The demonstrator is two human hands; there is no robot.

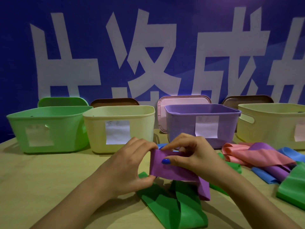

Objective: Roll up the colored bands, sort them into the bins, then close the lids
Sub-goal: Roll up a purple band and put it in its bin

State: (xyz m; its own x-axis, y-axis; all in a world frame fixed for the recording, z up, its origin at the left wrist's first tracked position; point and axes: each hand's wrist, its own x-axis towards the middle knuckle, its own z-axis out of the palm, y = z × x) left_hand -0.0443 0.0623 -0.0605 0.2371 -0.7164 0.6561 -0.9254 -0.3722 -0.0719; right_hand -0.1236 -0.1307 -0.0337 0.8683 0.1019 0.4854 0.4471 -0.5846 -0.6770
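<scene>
head cam | wide-angle | faces fwd+down | close over table (49, 171) | bins row behind

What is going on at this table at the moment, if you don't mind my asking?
A person is holding a purple band above the table, pinching it with the left hand and the right hand, apparently starting to roll it. More bands lie loose: a green band underneath, and pink, blue and purple ones to the right. Four bins stand open behind, including the purple bin, lids propped behind them.
</scene>
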